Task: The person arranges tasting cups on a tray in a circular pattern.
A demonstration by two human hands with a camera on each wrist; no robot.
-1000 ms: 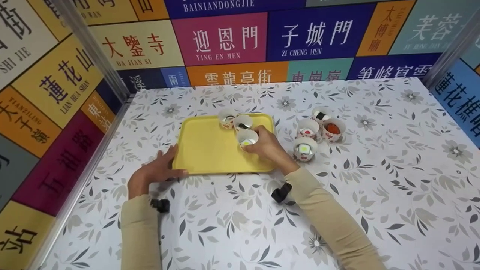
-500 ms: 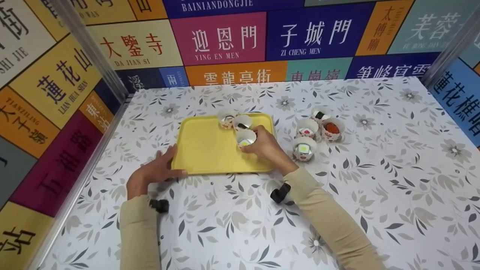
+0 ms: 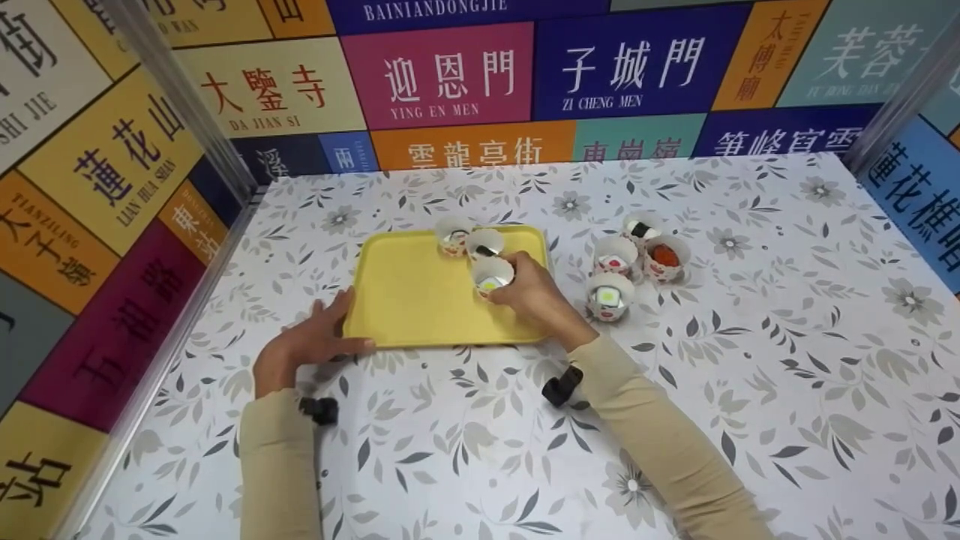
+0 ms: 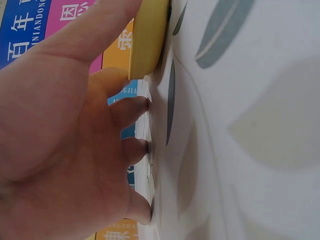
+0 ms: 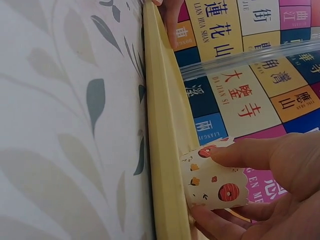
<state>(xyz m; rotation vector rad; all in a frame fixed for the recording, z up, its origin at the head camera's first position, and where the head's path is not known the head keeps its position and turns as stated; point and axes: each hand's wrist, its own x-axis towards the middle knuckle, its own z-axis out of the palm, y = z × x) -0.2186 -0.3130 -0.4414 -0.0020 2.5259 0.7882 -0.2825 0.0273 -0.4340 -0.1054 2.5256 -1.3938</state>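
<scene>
Right hand (image 3: 534, 291): its fingers (image 5: 219, 222) and thumb pinch the held cup (image 3: 493, 270) from opposite sides.
Left hand (image 3: 315, 337): thumb and fingers are spread wide around the near left corner of the yellow tray (image 3: 405, 300), the thumb on the near edge.
Since the earlier frames: hardly anything differs; the right hand keeps its grip at the same place, the left hand stays at its corner, and no cup has clearly shifted.
Held cup's place: over the right half of the tray; its base is hidden behind the tray rim in the right wrist view, so I cannot tell whether it touches.
Held cup's direction: scalloped opening up, base down, roughly upright; a white piece with a yellow-green square shows inside.
Behind it: a second cup (image 3: 484, 241) just beyond, and a third cup (image 3: 451, 227) at the tray's far edge, both opening upward.
Tray's long axis: left to right across the worktop (image 3: 450, 465).
Right of the tray: four cups (image 3: 609, 310) clustered on the worktop, openings up, their contents topped yellow-green, pink, orange-red and black.
Farther out: beige sleeves (image 3: 277, 465), and a wall (image 3: 450, 112) of coloured lettered panels.
</scene>
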